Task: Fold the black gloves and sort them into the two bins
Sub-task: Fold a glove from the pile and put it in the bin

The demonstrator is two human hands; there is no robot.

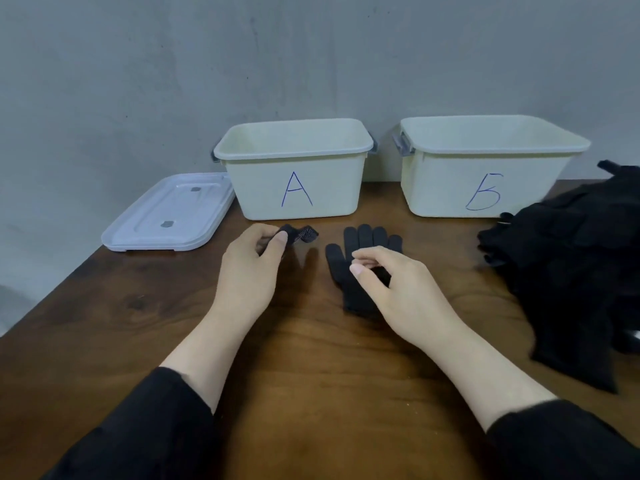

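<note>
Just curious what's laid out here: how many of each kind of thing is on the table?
Bins: 2, marked A and Б
Lids: 1
Separate black gloves: 2, folded glove, flat glove
Glove piles: 1, uncountable
Total: 6

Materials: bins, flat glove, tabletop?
Bins: cream plastic by the look, smooth moulded rims. Flat glove: black knit fabric, matte, limp. Tabletop: brown wood grain with slight sheen; solid wood or laminate, unclear.
</note>
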